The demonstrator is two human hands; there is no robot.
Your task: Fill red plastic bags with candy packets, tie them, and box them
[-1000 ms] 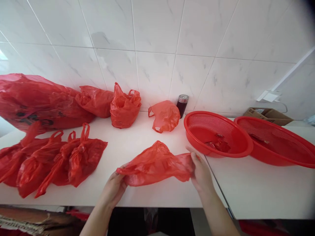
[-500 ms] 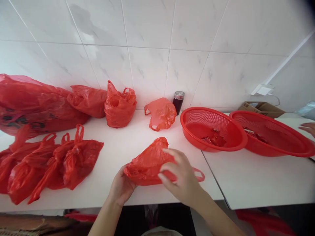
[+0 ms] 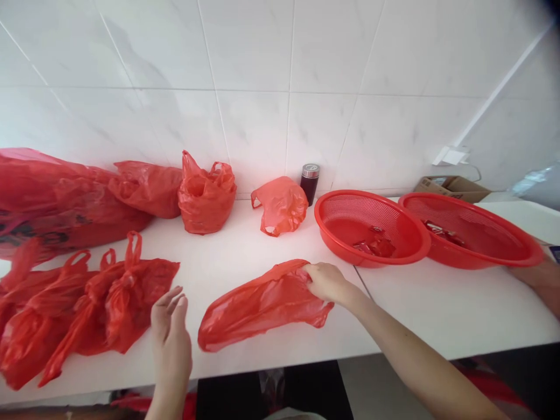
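A thin red plastic bag [image 3: 258,306] lies stretched out on the white table in front of me. My right hand [image 3: 328,281] grips it by the upper right end, fingers closed on the plastic and partly hidden by it. To the left of the bag, my left hand [image 3: 171,332] is raised off it, fingers up and apart from the thumb, holding nothing. Close by on that side lie several knotted red bags [image 3: 135,303] in a row, their handles sticking up.
A red basket [image 3: 371,256] holds a few small red packets; a second basket [image 3: 485,262] overlaps it, with another person's arm [image 3: 540,283] beside it. Along the wall stand a dark flask [image 3: 310,185], a crumpled red bag [image 3: 282,204], a filled bag [image 3: 206,201] and a cardboard box [image 3: 452,188].
My left hand has let go of the bag and moved left. My right hand now grips the bag, which is drawn out longer and flatter. Another person's arm has come further in at right.
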